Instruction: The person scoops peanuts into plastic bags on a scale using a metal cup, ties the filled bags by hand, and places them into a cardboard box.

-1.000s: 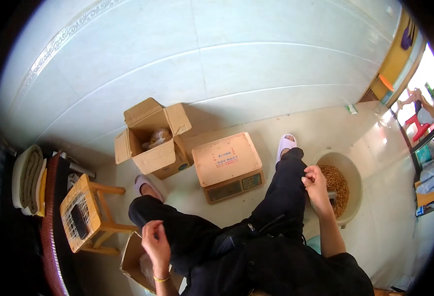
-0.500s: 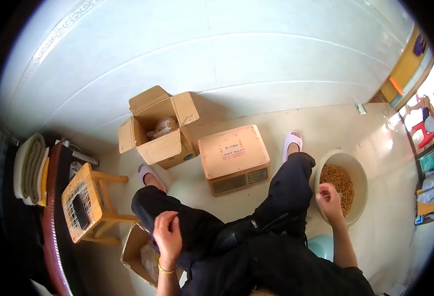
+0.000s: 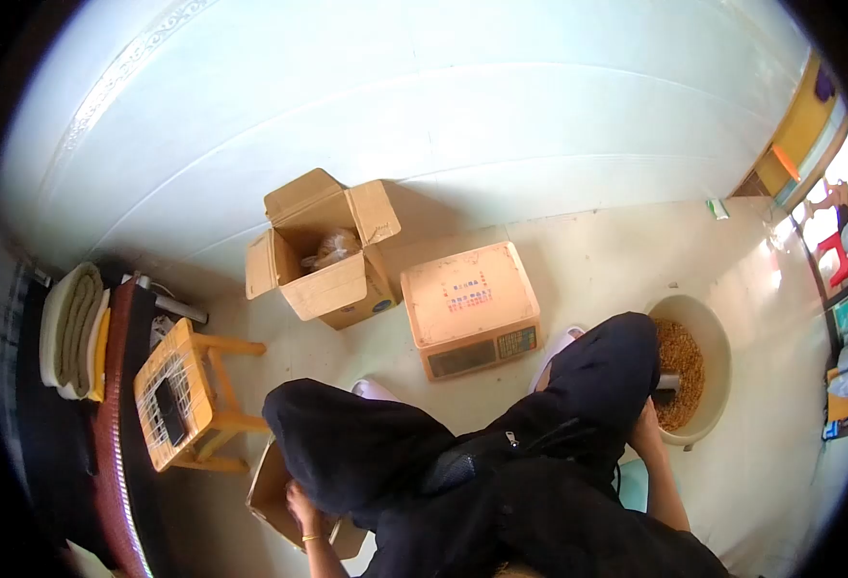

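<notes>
My left hand point(image 3: 302, 508) reaches into an open cardboard box point(image 3: 268, 486) beside my left knee. The knee covers part of its fingers, and what they touch is hidden. My right hand point(image 3: 646, 433) is at the near rim of a pale bucket point(image 3: 718, 361) on the right. Brown grains or nuts point(image 3: 686, 349) lie in the bucket; their exact kind is too small to tell. A silver metal scoop or cup point(image 3: 667, 382) with a dark opening rests among them, right by my right fingers, which look closed on it. My right knee hides part of that hand.
A closed cardboard box point(image 3: 470, 294) stands on the floor ahead. An open carton point(image 3: 332, 289) with a plastic-wrapped bundle point(image 3: 333, 249) is left of it. A wooden stool point(image 3: 197, 424) holds a black phone point(image 3: 169, 411). A light-green container point(image 3: 634, 485) sits by my right hip.
My left hand has lowered into the box at left. My right hand has dropped to the bucket's near side, and the metal scoop now shows there. Both feet have drawn back.
</notes>
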### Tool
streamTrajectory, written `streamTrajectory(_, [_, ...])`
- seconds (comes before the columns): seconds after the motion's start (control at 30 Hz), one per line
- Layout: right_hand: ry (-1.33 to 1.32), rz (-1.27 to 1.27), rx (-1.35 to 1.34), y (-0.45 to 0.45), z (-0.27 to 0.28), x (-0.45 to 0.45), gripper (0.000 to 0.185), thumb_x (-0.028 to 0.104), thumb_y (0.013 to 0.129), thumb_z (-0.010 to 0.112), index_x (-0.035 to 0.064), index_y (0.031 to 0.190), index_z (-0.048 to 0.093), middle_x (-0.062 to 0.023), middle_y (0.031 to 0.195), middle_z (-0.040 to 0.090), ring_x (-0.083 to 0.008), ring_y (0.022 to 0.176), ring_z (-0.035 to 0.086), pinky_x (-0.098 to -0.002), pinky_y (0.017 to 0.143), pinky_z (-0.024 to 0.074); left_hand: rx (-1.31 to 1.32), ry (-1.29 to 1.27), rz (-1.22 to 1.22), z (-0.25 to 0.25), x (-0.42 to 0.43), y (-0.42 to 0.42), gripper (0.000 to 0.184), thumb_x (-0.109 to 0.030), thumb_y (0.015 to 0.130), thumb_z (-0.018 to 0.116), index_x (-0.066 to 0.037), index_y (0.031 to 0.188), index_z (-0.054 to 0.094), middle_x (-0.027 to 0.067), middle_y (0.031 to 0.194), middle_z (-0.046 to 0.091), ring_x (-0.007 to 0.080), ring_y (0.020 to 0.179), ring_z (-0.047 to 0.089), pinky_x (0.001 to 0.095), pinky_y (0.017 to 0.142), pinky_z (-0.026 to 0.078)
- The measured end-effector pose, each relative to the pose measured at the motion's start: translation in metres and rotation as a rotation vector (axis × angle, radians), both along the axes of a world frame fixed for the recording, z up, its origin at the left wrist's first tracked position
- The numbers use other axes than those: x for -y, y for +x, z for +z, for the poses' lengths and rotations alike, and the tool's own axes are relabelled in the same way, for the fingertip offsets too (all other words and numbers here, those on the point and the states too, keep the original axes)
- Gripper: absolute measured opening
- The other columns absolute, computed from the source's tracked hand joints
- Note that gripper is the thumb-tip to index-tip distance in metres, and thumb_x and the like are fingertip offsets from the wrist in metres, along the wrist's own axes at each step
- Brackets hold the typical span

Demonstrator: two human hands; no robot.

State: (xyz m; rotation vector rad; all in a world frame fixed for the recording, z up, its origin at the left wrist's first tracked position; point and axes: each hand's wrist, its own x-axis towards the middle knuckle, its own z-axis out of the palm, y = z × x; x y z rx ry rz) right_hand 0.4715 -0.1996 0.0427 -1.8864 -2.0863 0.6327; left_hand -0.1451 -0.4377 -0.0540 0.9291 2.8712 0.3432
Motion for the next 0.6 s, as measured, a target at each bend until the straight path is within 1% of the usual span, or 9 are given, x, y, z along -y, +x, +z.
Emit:
streamTrajectory(0.1, [0.107, 0.025, 0.055, -0.001, -0.005, 0.002, 0.054, 0.014, 0.073, 0.061, 0.0001, 0.124, 0.046, -0.0237, 0.129, 0.042, -0.0437, 0.116, 0.04, -0.0478, 0.093, 0.0361, 0.127, -0.067, -0.047, -0.039, -0.002, 0.015, 0.029, -0.017, 0.08, 0.063, -0.002, 0.104, 0.057, 0.0141, 0.098, 0.062, 0.0292, 0.092, 0.059, 0.0363, 0.077, 0.048])
streamTrajectory(0.13, [0.107, 0.023, 0.061, 0.002, -0.015, 0.004, 0.054, 0.014, 0.073, 0.061, 0.0001, 0.124, 0.046, -0.0237, 0.129, 0.042, -0.0437, 0.116, 0.04, -0.0478, 0.093, 0.0361, 0.169, -0.079, -0.047, -0.046, -0.004, 0.018, 0.029, -0.017, 0.08, 0.063, -0.002, 0.104, 0.057, 0.014, 0.098, 0.062, 0.029, 0.091, 0.058, 0.0362, 0.077, 0.048])
streamTrajectory(0.2, [0.211, -0.036, 0.357, 0.005, -0.034, 0.01, 0.056, 0.021, 0.072, 0.062, 0.001, 0.123, 0.047, -0.0231, 0.127, 0.042, -0.0422, 0.112, 0.042, -0.0485, 0.091, 0.0354, 0.211, -0.102, -0.041, -0.053, -0.003, 0.018, 0.029, -0.017, 0.08, 0.063, -0.002, 0.104, 0.057, 0.0139, 0.097, 0.062, 0.0286, 0.09, 0.058, 0.0361, 0.077, 0.048])
streamTrajectory(0.23, [0.207, -0.035, 0.359, 0.008, -0.036, 0.011, 0.056, 0.021, 0.072, 0.062, 0.001, 0.123, 0.047, -0.0231, 0.127, 0.042, -0.0422, 0.112, 0.042, -0.0485, 0.091, 0.0354, 0.224, -0.103, -0.038, -0.056, -0.002, 0.018, 0.029, -0.017, 0.08, 0.063, -0.002, 0.103, 0.057, 0.0138, 0.097, 0.062, 0.0284, 0.09, 0.058, 0.036, 0.076, 0.048])
streamTrajectory(0.3, [0.174, -0.002, 0.327, 0.003, -0.027, 0.009, 0.058, 0.027, 0.073, 0.061, 0.0001, 0.123, 0.047, -0.0226, 0.126, 0.044, -0.0414, 0.111, 0.043, -0.0487, 0.091, 0.0342, 0.238, -0.112, -0.033, -0.057, 0.002, 0.014, 0.028, -0.017, 0.08, 0.063, -0.002, 0.103, 0.058, 0.0137, 0.096, 0.062, 0.028, 0.089, 0.058, 0.0358, 0.076, 0.048])
streamTrajectory(0.33, [0.166, 0.001, 0.325, 0.007, -0.035, 0.009, 0.058, 0.027, 0.073, 0.061, 0.0001, 0.123, 0.047, -0.0226, 0.126, 0.044, -0.0414, 0.111, 0.043, -0.0487, 0.091, 0.0342, 0.242, -0.116, -0.03, -0.057, 0.004, 0.011, 0.028, -0.017, 0.08, 0.063, -0.002, 0.103, 0.058, 0.0137, 0.095, 0.062, 0.0278, 0.089, 0.058, 0.0358, 0.075, 0.048])
streamTrajectory(0.4, [0.01, -0.078, 0.285, 0.019, -0.051, 0.014, 0.069, 0.036, 0.077, 0.058, 0.001, 0.133, 0.037, -0.0233, 0.136, 0.036, -0.0425, 0.127, 0.029, -0.051, 0.104, 0.0252, 0.255, -0.13, -0.026, -0.054, 0.006, 0.007, 0.028, -0.017, 0.079, 0.063, -0.002, 0.102, 0.058, 0.0135, 0.095, 0.062, 0.0274, 0.088, 0.058, 0.0356, 0.075, 0.048])
streamTrajectory(0.53, [-0.054, 0.009, 0.276, 0.035, -0.053, 0.018, 0.071, 0.039, 0.077, 0.059, 0.0006, 0.133, 0.038, -0.0218, 0.138, 0.035, -0.0403, 0.128, 0.03, -0.0487, 0.106, 0.0244, 0.277, -0.157, -0.017, -0.054, 0.008, 0.002, 0.027, -0.017, 0.079, 0.063, -0.002, 0.102, 0.058, 0.0133, 0.093, 0.062, 0.0266, 0.086, 0.057, 0.0353, 0.074, 0.048])
streamTrajectory(0.6, [0.055, 0.077, 0.319, 0.023, -0.033, 0.012, 0.05, 0.024, 0.078, 0.056, -0.002, 0.119, 0.05, -0.0205, 0.125, 0.049, -0.0378, 0.116, 0.043, -0.0457, 0.096, 0.0352, 0.288, -0.177, -0.018, -0.056, 0.008, 0.002, 0.027, -0.016, 0.079, 0.063, -0.002, 0.101, 0.058, 0.0132, 0.092, 0.062, 0.0262, 0.085, 0.057, 0.0351, 0.073, 0.048])
